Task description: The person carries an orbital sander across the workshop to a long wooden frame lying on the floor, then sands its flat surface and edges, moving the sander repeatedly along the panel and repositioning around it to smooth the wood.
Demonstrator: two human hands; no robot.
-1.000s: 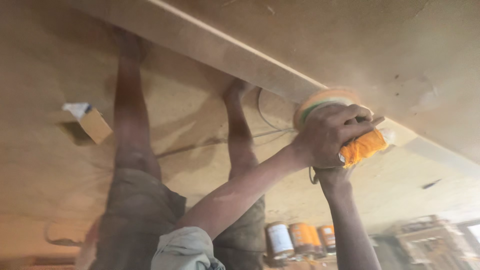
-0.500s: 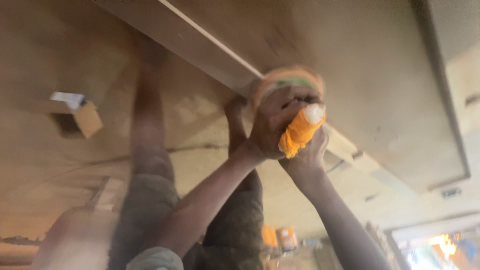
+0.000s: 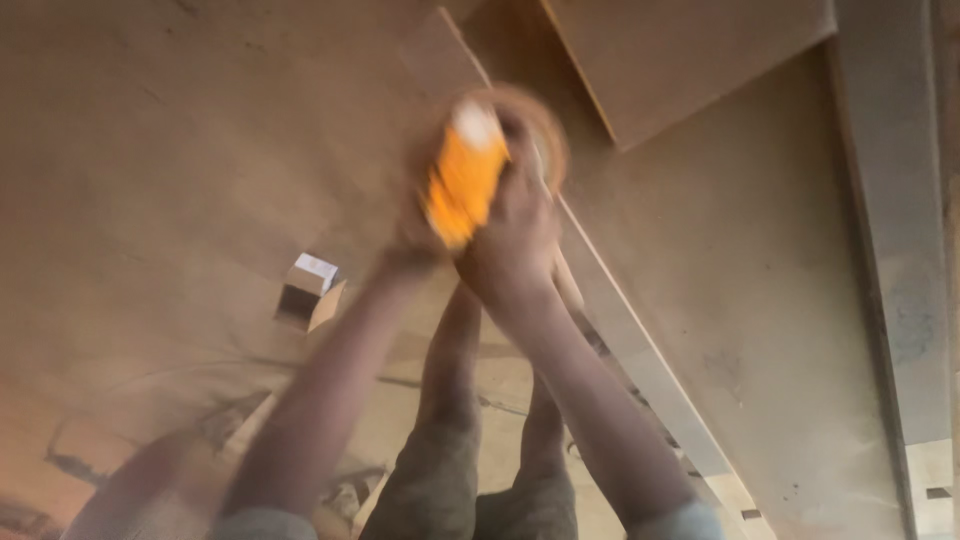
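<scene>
Both my hands grip an orange hand-held sander (image 3: pixel 463 182) with a round disc, blurred by motion, held against a large brown wooden board (image 3: pixel 180 150). My left hand (image 3: pixel 412 238) wraps the lower left of the orange body. On the sander's right side my right hand (image 3: pixel 517 228) closes over it. Both forearms rise from the bottom edge and meet at the tool. Behind the arms, two bare legs in dark shorts (image 3: pixel 455 480) stand on the board.
A small cardboard box (image 3: pixel 310 287) lies on the board left of my arms. A long pale wooden strip (image 3: pixel 640 365) runs diagonally under the sander. A lighter panel (image 3: pixel 700 60) lies at upper right, and a grey beam (image 3: pixel 890 220) runs along the right edge.
The view has swung round. The sander and both hands have shifted left and up in frame, the arms now stand steeper, and the tins seen at the bottom are out of view.
</scene>
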